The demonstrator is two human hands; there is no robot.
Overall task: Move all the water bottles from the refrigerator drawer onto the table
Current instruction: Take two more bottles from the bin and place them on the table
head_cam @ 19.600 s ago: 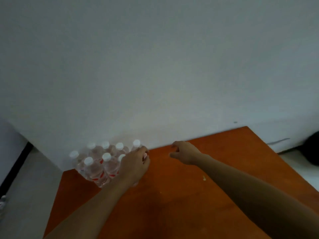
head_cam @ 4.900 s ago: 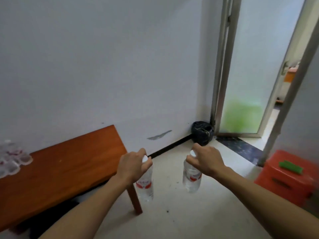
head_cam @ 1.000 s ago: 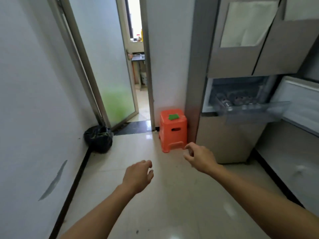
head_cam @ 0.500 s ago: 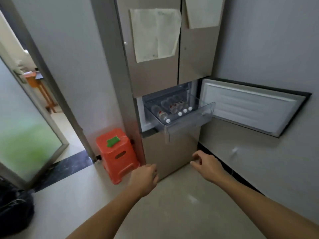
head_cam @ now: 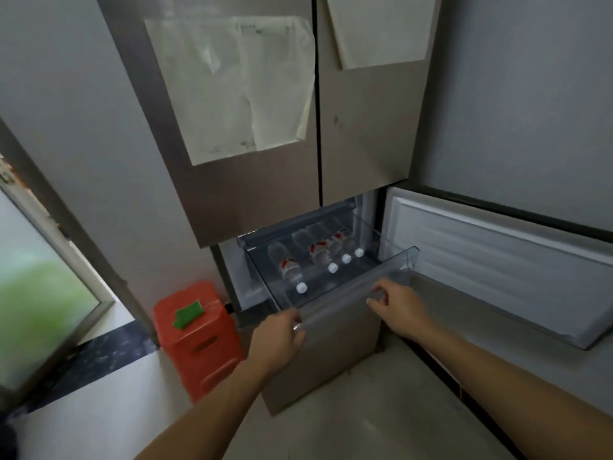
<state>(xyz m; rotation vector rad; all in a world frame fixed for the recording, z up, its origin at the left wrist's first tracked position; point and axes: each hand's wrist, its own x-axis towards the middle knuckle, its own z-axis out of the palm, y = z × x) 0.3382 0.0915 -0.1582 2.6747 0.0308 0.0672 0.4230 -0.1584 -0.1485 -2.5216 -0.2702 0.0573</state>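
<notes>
Four water bottles [head_cam: 318, 252] are lying on their sides in the clear drawer [head_cam: 398, 265], which is sticking out of the fridge [head_cam: 265, 194]. Their white caps are pointing at the drawer's front wall, w/ red labels showing. One bottle [head_cam: 287, 267] is lying alone nr the drawer's left side. The other three are sitting side by side twd the right side, w/ a gap between them and the loner.

The L hand [head_cam: 278, 333] is sitting at the drawer's front-left corner, fingers curling against the rim there. Can't tell whether it's actually clamping on the rim or just touching it. The R hand [head_cam: 398, 303] is hovering at the front wall's top edge, right of the middle. Its fingers are curling loosely, apart from the thumb, gripping nothing I can see. Neither hand is touching a bottle.

The compartment door [head_cam: 497, 270] is hanging open to the right of the drawer, pale inner lining showing. An orange stool [head_cam: 199, 343] is standing on the floor [head_cam: 365, 410] just left of the fridge, w/ a green item [head_cam: 188, 315] lying on top. Two paper sheets [head_cam: 238, 88] are hanging on the upper fridge doors. A frosted glass door [head_cam: 33, 310] is showing at the far left.
</notes>
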